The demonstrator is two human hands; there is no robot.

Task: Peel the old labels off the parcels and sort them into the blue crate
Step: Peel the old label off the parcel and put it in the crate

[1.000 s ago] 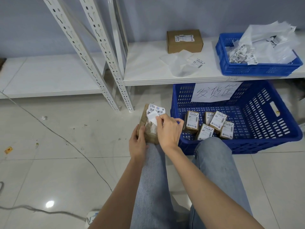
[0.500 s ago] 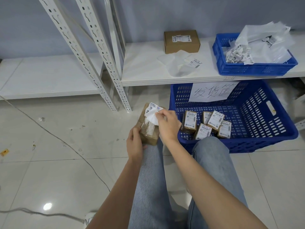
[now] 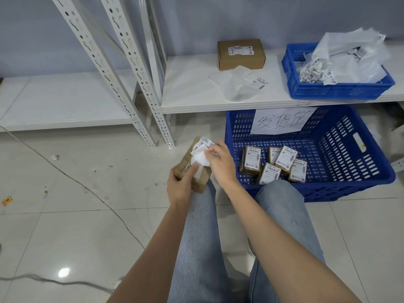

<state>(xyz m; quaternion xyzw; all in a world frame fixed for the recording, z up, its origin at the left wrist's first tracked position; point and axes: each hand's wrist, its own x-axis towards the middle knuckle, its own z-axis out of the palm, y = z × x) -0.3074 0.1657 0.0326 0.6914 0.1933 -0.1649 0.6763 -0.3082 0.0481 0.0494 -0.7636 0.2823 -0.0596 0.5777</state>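
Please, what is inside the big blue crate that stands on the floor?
The big blue crate holds small brown parcels with white labels, about six, clustered at its near left. A handwritten paper sign hangs on its far wall. The person's knee covers the near edge, so more could be hidden.

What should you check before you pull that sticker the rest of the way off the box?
1. Left hand grips the parcel: ok.
2. Right hand pinches the peeled label: ok.
3. Label fully off: not ok, its far end is on the parcel.
4. Label tearing: cannot tell.
5. Room in the blue crate beside the small labelled parcels: ok.
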